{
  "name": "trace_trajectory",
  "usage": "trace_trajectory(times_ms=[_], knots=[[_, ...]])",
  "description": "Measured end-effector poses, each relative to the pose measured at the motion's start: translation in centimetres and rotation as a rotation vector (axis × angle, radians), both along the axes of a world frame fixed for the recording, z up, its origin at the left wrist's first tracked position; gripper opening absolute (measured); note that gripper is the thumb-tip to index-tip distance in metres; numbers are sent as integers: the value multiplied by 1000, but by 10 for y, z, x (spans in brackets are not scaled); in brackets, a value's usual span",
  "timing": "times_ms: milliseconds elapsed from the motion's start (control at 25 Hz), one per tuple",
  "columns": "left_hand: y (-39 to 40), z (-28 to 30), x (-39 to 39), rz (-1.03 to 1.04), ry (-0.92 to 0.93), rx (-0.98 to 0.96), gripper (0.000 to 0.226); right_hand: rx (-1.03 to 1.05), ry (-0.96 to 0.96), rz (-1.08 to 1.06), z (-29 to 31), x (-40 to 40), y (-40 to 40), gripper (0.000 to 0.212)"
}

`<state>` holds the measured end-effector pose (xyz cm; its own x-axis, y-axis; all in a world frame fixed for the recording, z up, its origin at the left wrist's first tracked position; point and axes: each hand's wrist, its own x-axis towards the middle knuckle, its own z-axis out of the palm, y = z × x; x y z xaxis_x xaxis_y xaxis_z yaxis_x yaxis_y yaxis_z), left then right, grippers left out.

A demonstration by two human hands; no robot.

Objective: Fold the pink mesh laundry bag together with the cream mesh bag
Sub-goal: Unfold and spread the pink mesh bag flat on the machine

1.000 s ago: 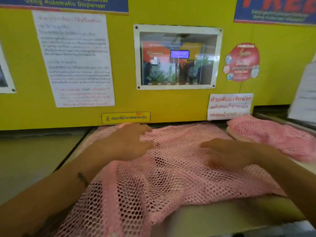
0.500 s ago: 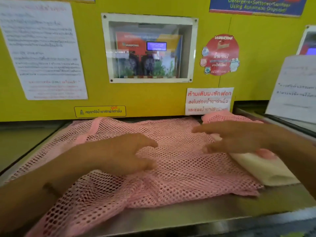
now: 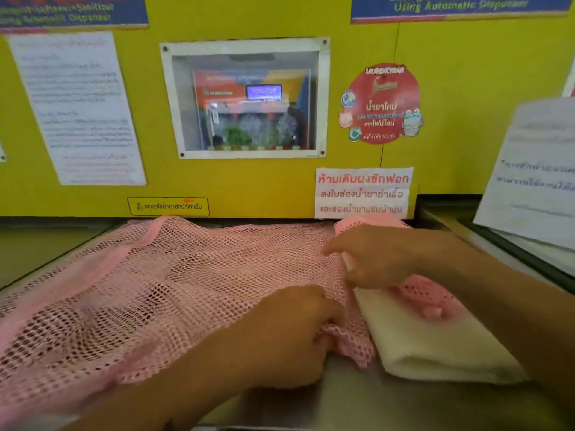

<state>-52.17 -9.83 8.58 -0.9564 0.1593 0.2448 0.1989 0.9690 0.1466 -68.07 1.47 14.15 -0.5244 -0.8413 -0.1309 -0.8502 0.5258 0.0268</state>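
A pink mesh laundry bag (image 3: 161, 290) lies spread over the metal top, filling its left and middle. To its right lies a folded cream mesh bag (image 3: 429, 343) with a smaller pink mesh piece (image 3: 426, 293) on top of it. My left hand (image 3: 289, 334) presses on the pink bag's near right corner, where the mesh bunches under the fingers. My right hand (image 3: 376, 259) rests at the pink bag's right edge where it meets the cream bag, fingers bent around the far end of the cream bag.
The metal top (image 3: 342, 396) ends in a front edge close to me. A yellow machine panel (image 3: 249, 188) with a small window, paper notices and stickers rises right behind the bags. A tilted paper sign (image 3: 535, 169) stands at the right.
My left hand slid right along the pink bag to its near right corner. My right hand drew in toward the seam between the two bags. The view moved closer.
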Motion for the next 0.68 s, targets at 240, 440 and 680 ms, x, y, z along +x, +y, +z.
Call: trace_trajectory(times_ms=[240,440,680], knots=[[-30,24,29,196,284,507,20,-43,28,-10,12,-5,-13,73],[-74,36,55,227,396,607,20,150,215,-166,-2,-4,-40,67],[-119,33,89,239,273,662,21,-142,588,-65,-17,-2,-86,17]])
